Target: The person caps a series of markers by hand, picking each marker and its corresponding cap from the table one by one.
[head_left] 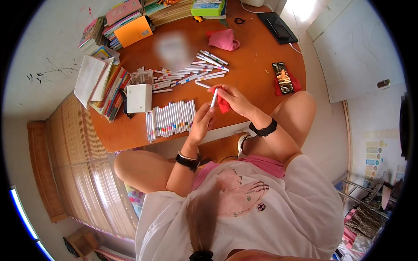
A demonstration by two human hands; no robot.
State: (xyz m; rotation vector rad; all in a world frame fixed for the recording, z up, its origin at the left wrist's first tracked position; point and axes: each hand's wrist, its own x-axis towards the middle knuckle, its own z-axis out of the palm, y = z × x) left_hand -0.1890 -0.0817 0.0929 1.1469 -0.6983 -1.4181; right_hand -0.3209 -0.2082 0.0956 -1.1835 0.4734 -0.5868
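Note:
Between my hands, above the near edge of the wooden table [251, 81], is a white marker pen [214, 98]. My left hand [203, 121] grips its lower end. A red cloth [223, 105] is pinched in my right hand [231, 99], against the marker's upper part. To the left, many white markers with coloured bands [171, 119] lie side by side in a row. Beyond them more markers [186, 74] lie loosely in a scattered pile, one of them close to my right fingertips.
A white box [139, 98] and a clear plastic case [142, 77] stand left of the markers, beside books [114, 94]. A pink cloth [223, 39] lies farther back. At right are a phone [283, 78] on red cloth and a black tablet [277, 28].

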